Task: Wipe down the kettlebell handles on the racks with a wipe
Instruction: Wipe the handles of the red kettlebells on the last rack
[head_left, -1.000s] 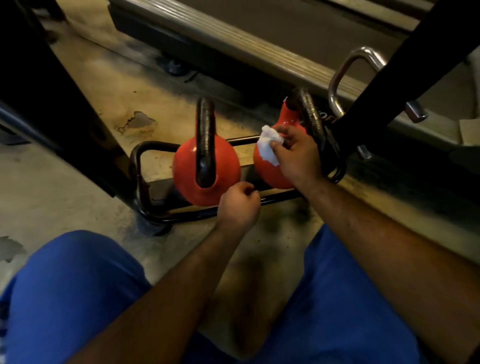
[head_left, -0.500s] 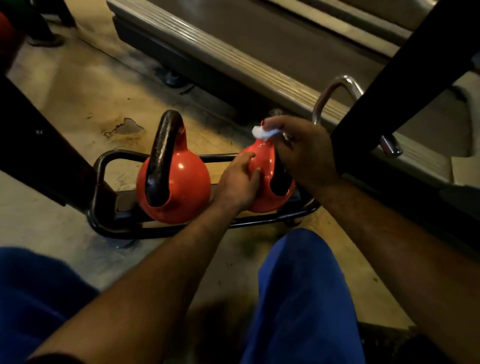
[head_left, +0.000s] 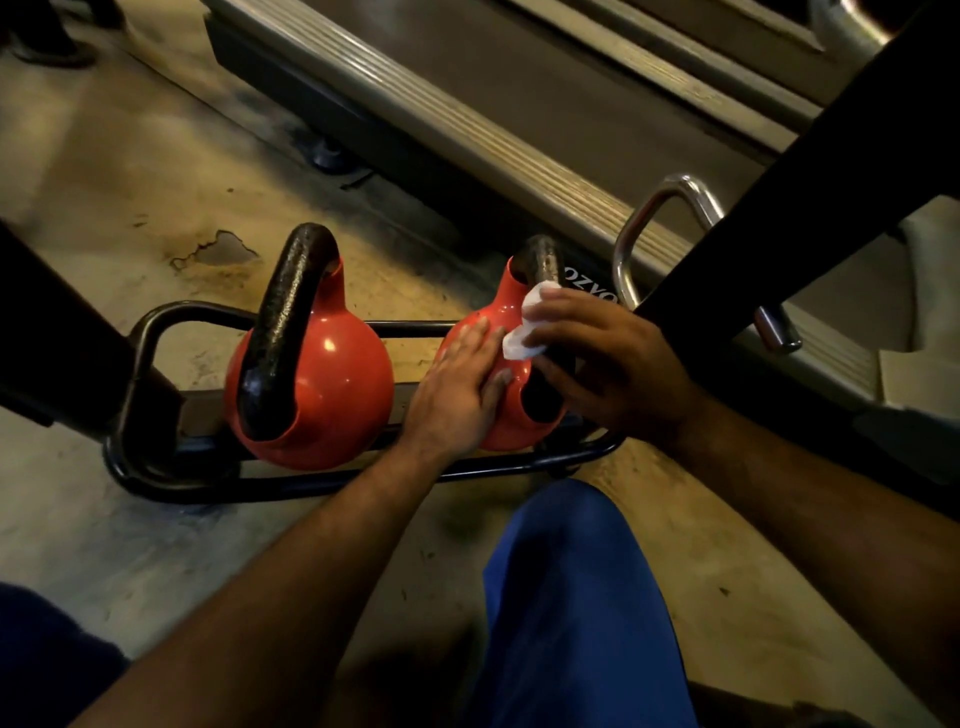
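Wipe (head_left: 524, 332) slid lower; handle (head_left: 540, 260) half hidden behind right hand (head_left: 597, 364).

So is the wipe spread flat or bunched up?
Bunched: the wipe is a crumpled wad that the right hand presses against the handle.

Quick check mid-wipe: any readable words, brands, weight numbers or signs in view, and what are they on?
"ozyo": pale letters, partly cut off, on the dark base of the machine behind the right kettlebell; the rest is hidden by the right hand and a black post, so the full word cannot be told.
No lettering or weight number is visible on either kettlebell, the left kettlebell included, nor on the rack or wipe.
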